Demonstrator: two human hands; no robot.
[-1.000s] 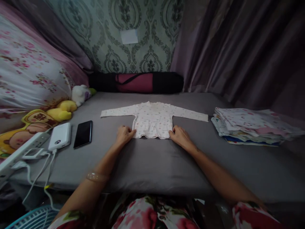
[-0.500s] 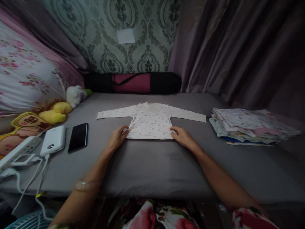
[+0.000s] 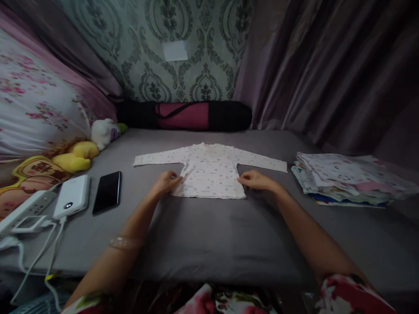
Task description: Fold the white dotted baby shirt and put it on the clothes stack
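Note:
A small white long-sleeved shirt with a fine coloured print lies flat on the grey bed sheet, its sleeves spread to both sides and its hem towards me. My left hand pinches the shirt's left side edge a little above the hem. At the opposite side edge, at about the same height, my right hand has its thumb and fingers closed on the fabric. A clear bangle circles my left wrist.
A stack of folded clothes sits at the right. To the left are a black phone, a white power bank, a power strip with cables, and plush toys. A black-and-maroon bag lies along the wall.
Both hands have shifted from near the hem corners up along the shirt's side edges. The lower corners of the shirt now show, and the view has shifted slightly.

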